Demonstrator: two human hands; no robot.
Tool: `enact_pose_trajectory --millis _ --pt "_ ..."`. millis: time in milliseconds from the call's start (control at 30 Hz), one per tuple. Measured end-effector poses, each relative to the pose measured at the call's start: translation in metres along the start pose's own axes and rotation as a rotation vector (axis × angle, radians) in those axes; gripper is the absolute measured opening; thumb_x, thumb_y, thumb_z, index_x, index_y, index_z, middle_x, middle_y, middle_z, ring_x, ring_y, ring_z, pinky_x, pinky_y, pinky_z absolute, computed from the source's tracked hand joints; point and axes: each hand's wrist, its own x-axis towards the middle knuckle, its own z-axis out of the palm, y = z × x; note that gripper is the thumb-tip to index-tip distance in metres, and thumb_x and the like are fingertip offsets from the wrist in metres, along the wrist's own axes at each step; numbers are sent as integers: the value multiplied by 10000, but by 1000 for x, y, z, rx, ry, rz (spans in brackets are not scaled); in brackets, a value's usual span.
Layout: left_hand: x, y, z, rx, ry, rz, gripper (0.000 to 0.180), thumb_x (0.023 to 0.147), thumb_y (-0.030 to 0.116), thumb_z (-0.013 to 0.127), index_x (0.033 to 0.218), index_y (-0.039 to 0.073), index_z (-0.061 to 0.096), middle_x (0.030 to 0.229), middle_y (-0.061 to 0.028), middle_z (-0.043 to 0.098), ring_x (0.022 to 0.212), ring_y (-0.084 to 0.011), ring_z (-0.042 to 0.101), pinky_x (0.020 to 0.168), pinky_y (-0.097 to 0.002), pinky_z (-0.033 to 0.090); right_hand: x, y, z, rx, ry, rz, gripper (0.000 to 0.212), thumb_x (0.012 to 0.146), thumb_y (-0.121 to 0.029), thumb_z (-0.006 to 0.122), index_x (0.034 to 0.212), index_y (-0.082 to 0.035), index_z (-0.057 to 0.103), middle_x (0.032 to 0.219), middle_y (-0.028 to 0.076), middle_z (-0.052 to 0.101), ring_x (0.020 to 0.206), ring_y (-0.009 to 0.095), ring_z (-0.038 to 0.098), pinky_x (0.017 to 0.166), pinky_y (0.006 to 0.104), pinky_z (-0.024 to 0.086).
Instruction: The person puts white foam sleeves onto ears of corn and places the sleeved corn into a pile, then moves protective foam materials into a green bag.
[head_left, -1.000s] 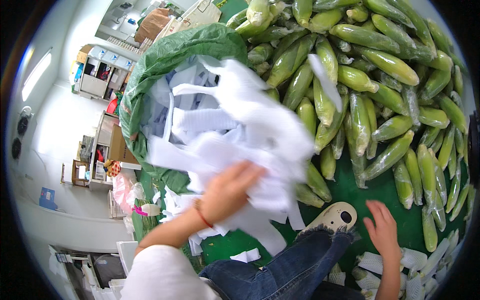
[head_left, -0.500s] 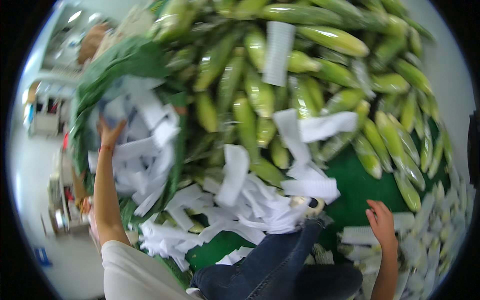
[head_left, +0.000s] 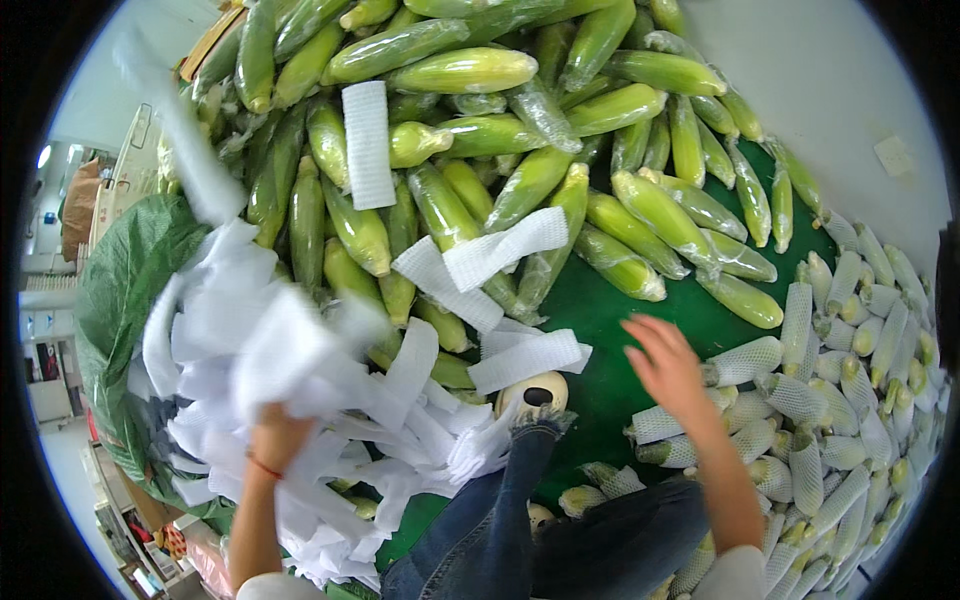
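Note:
My left hand (head_left: 280,435) is closed on a bunch of white foam net sleeves (head_left: 285,350), smeared by motion, above the loose pile at the sack's mouth. The green woven sack (head_left: 130,260) lies at the left, with white sleeves (head_left: 225,260) spilling from it. Another white strip (head_left: 180,130), blurred, hangs in the air above the sack. My right hand (head_left: 665,365) hovers over the green surface (head_left: 610,330), fingers spread and nothing in them. Ahead lies a big heap of green corn ears (head_left: 460,70) in clear film. Several sleeves (head_left: 510,245) rest on the heap's near side.
At the right, many corn ears in white net sleeves (head_left: 820,430) are piled up. My legs in jeans (head_left: 490,520) are folded at the near edge, with a light shoe (head_left: 533,393) among the sleeves. A pale wall (head_left: 830,90) stands behind at the right.
My left hand has come out of the sack toward me with sleeves in it, and many sleeves have spilled out. My right hand has moved forward and left. The view has shifted.

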Motion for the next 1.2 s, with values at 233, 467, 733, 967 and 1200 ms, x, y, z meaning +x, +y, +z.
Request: enact_pose_trajectory --millis 233,467,733,967,1200 --pt "40 198 67 260 -483 736 667 663 467 736 1250 225 532 1029 -127 581 927 -307 567 794 -467 447 125 -31 100 -146 157 -313 281 799 -170 558 1076 -122 571 1053 85 609 1059 260 547 938 399 401" --pt "96 228 -38 322 316 724 250 684 238 758 860 100 646 1025 -103 616 982 -300 571 822 -408 439 42 8 45 347 -194 29 308 789 -229 602 1063 -102 539 888 193 637 810 363 630 703 404 502" --pt "59 409 86 -483 -176 1402 240 788 237 675 974 102 604 882 -64 611 809 -265 602 707 -369 488 -67 64 -5 -291 -357 263 215 786 -121 567 988 -47 556 892 126 595 785 282 622 650 391 501" --pt "72 410 170 -1093 -938 707 192 864 65 632 1033 53 542 927 -32 578 827 -83 561 668 -228 478 -85 36 -30 969 -44 713 684 754 25 544 1384 -82 299 734 19 515 651 79 492 592 226 392" --pt "80 402 185 -1174 -974 693 223 829 182 685 882 22 540 914 -78 586 841 -149 552 719 -318 450 -72 33 16 952 226 814 424 814 -23 563 1230 -46 491 829 29 600 701 51 508 611 202 396"
